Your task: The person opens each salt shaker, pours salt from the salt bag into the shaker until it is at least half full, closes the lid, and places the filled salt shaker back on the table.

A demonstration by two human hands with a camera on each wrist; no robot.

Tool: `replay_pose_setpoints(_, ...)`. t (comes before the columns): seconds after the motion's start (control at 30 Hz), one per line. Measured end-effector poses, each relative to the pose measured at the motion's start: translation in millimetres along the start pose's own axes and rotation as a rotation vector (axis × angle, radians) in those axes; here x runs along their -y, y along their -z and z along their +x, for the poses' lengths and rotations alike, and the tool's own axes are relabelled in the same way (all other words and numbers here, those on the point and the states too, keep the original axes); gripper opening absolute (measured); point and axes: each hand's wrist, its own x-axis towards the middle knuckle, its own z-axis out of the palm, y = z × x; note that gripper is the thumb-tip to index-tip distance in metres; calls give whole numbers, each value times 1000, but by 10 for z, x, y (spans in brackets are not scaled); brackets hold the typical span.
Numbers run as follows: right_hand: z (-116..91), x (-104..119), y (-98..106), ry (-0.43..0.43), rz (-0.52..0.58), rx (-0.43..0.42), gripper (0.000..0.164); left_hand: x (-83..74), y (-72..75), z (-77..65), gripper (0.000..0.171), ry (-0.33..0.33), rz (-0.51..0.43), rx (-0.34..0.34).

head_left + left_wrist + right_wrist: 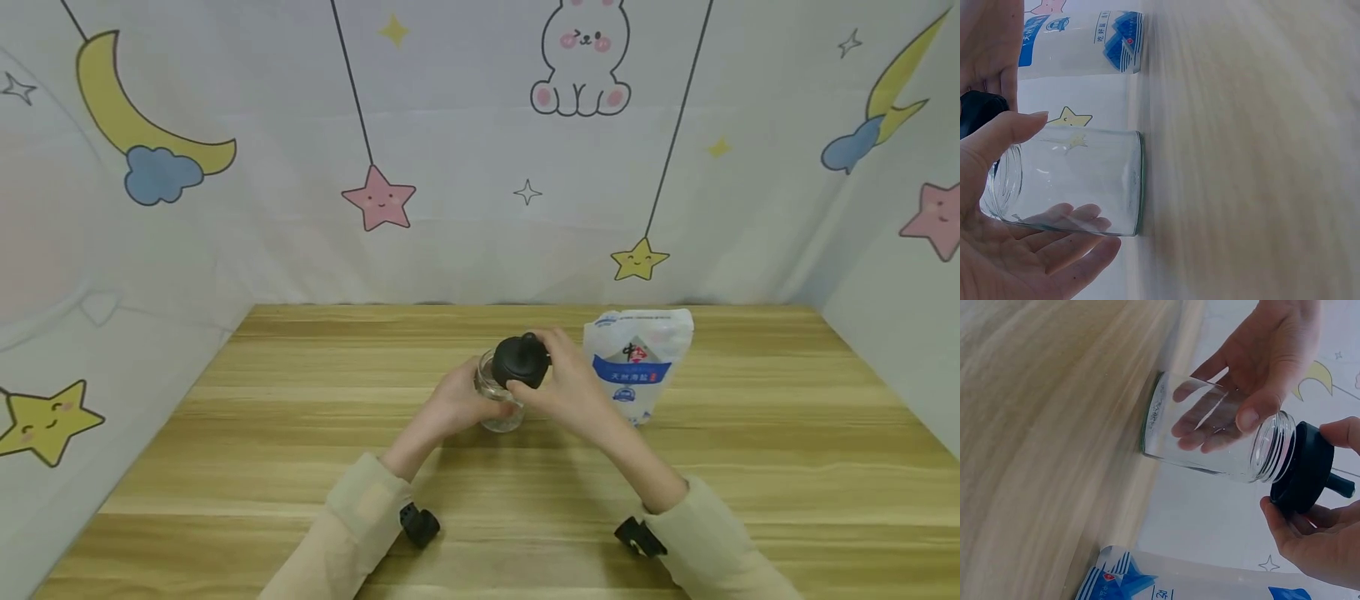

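A clear glass jar (1210,434) stands upright on the table, its threaded neck partly uncovered. My left hand (467,398) grips it around the side, with the thumb and fingers on opposite faces in the left wrist view. A black lid (519,362) with a small knob is tilted at the jar's mouth. My right hand (566,385) pinches the lid by its edge. In the right wrist view a gap shows between part of the lid and the jar's rim. Some whitish material lies at the jar's bottom.
A white and blue pouch (637,358) with printed lettering stands just right of my right hand. The wooden table (315,367) reaches back to a patterned cloth (465,250) with stars and a rabbit. Cloth also hangs at both sides.
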Motion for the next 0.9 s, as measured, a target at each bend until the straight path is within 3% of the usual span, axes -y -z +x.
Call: replay_pose_setpoints(0.9,-215,-91,29,58,-9,-14,65,6,-7,-10,67,-39,-16,-20)
